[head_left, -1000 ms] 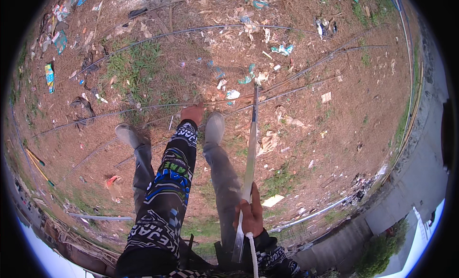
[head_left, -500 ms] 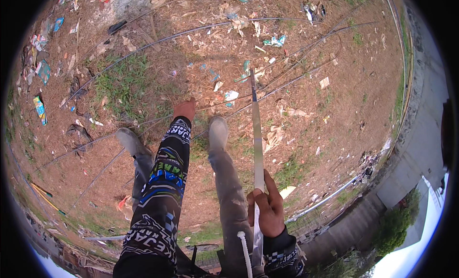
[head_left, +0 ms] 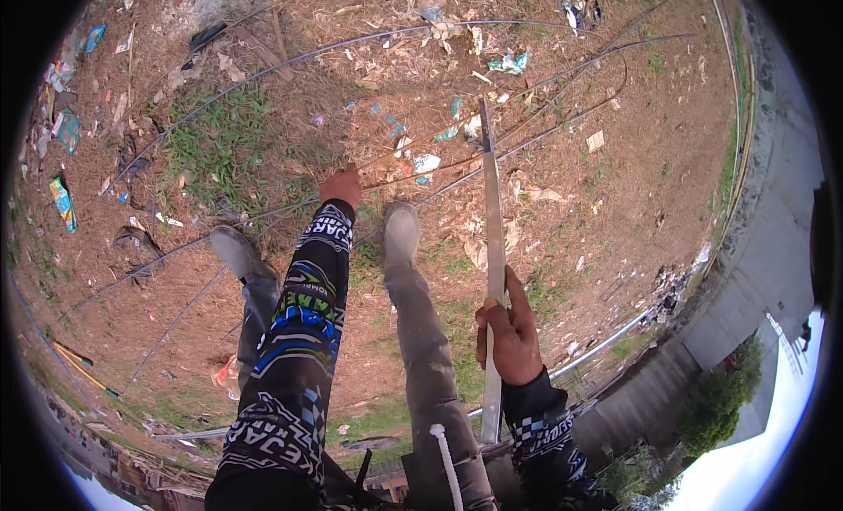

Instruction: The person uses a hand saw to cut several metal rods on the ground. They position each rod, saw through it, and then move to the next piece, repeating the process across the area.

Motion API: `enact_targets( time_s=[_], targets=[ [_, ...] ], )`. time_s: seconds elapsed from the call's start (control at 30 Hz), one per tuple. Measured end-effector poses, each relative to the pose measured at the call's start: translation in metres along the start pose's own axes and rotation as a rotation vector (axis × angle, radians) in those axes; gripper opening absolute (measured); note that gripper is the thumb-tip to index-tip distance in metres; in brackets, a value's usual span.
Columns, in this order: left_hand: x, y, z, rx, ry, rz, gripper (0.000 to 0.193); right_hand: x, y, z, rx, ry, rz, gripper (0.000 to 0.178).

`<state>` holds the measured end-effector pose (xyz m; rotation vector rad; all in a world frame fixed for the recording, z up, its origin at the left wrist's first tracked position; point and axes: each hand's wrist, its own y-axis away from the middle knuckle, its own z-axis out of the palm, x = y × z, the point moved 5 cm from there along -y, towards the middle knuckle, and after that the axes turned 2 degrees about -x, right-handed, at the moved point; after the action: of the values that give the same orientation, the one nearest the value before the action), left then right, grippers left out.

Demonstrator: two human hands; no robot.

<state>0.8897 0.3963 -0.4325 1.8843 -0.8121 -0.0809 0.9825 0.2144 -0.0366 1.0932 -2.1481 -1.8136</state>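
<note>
My left hand (head_left: 341, 186) reaches down ahead of my feet, fingers closed round a thin, long rod (head_left: 386, 184) that runs across the ground past the metal strip. The exact grip is partly hidden by the back of the hand. My right hand (head_left: 512, 335) grips a long, flat, silvery metal strip (head_left: 495, 217) near its lower part, thumb across its face. The strip points away from me, and its far end is dark. That end overlaps the rods in the view; whether it touches them I cannot tell.
Several long dark rods or cables (head_left: 290, 65) curve over the dry, littered ground. Grass (head_left: 224, 147) grows left of my left hand. My shoes (head_left: 401, 234) stand beside the rods. A pale pipe (head_left: 606, 340) lies to the right, before a concrete strip (head_left: 777, 221).
My right hand has moved farther from me and slightly right, carrying the metal strip with it. My left hand has shifted slightly away from me.
</note>
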Motion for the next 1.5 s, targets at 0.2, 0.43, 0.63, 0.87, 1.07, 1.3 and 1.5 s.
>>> enact_targets(
  time_s=[0.2, 0.43, 0.63, 0.87, 1.07, 1.3, 1.5],
  targets=[
    [0.018, 0.099, -0.031, 0.146, 0.565, 0.139, 0.052, 0.028, -0.025, 0.074, 0.147, 0.076, -0.100, 0.061],
    [0.030, 0.277, -0.083, -0.174, 0.728, 0.280, 0.049, 0.027, -0.025, 0.053, 0.157, 0.119, -0.096, 0.065],
    [-0.003, 0.114, -0.057, 0.326, 0.292, 0.386, 0.051, 0.011, -0.003, 0.026, 0.075, 0.001, -0.041, 0.064],
    [0.023, -0.005, 0.003, 0.103, 0.138, 0.231, 0.036, 0.022, 0.008, 0.012, 0.059, -0.012, -0.048, 0.057],
    [0.041, 0.002, 0.036, 0.243, 0.037, 0.411, 0.021, 0.008, 0.010, -0.027, 0.055, -0.104, 0.062, 0.057],
    [0.045, -0.008, 0.021, 0.208, -0.042, 0.395, 0.020, 0.029, -0.008, 0.032, 0.172, -0.043, -0.037, 0.061],
    [0.036, -0.019, 0.022, 0.128, 0.038, 0.318, 0.033, 0.037, -0.023, 0.044, 0.146, -0.040, 0.058, 0.065]
  ],
)
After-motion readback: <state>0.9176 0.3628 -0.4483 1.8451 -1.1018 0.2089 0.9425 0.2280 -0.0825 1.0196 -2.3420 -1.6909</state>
